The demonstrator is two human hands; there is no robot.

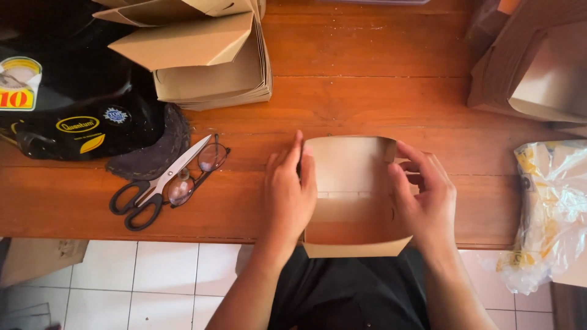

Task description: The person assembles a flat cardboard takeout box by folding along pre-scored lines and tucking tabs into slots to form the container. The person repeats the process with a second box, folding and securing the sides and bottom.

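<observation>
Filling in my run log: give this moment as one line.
left hand: on box left wall | right hand: on right wall | box: open, at table edge | scissors, glasses: left
</observation>
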